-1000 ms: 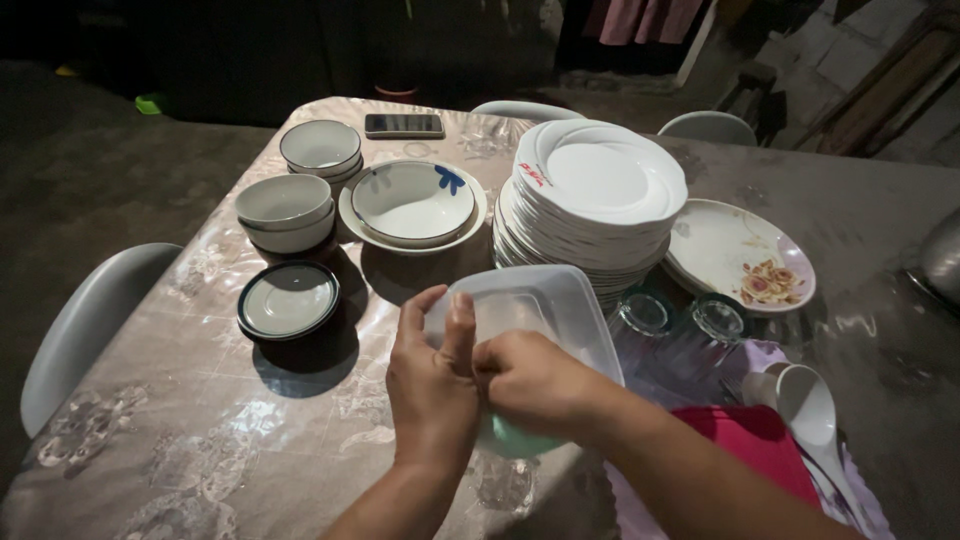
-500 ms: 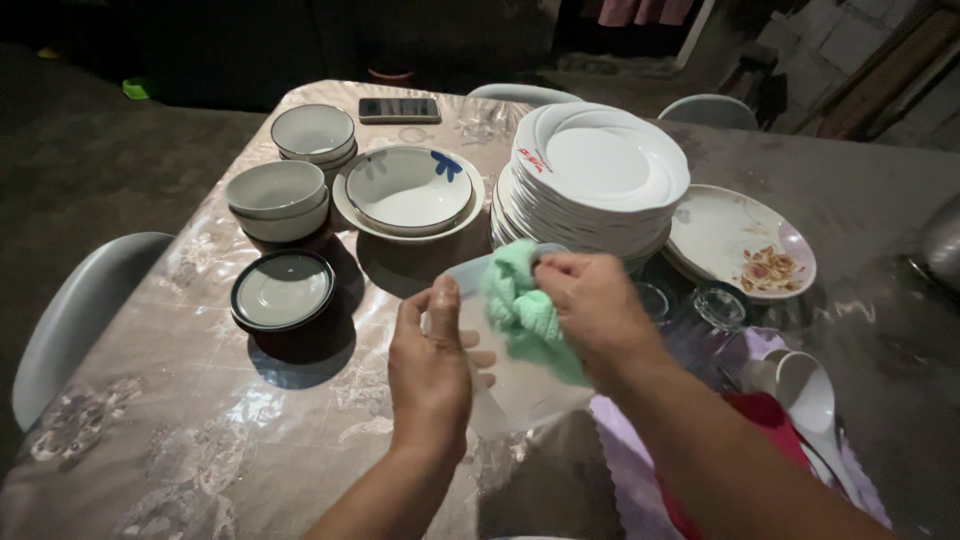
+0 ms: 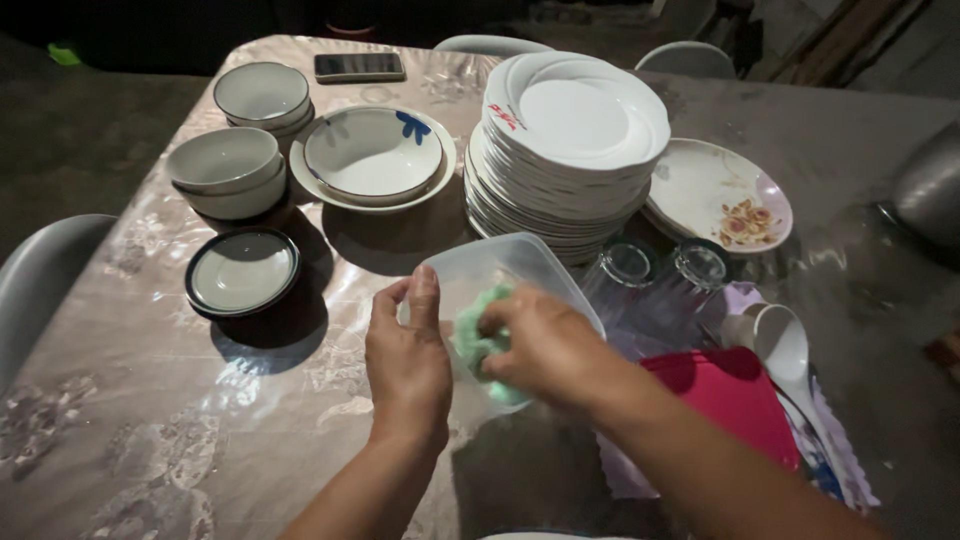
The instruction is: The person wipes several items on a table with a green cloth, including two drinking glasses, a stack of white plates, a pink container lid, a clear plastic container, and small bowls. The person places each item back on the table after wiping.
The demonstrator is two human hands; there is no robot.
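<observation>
My left hand [image 3: 405,362] grips the near left edge of a clear plastic container [image 3: 495,266], holding it tilted above the table. My right hand [image 3: 545,345] presses a crumpled green cloth [image 3: 472,335] inside the container. A tall stack of white plates [image 3: 570,150] stands just beyond the container. Two upturned clear glasses [image 3: 660,275] sit to the right of my hands.
Stacked white bowls [image 3: 225,170], more bowls [image 3: 262,95], a blue-patterned bowl on a plate [image 3: 372,155], a dark-rimmed saucer [image 3: 242,272], a flowered plate [image 3: 715,195], a phone [image 3: 358,66], a red item [image 3: 735,400], a white ladle [image 3: 785,345] share the table. Chairs [image 3: 45,275] surround it.
My right hand brought the green cloth from the container's upper rim down into its inside. The container tipped open side up. The view shifted downward.
</observation>
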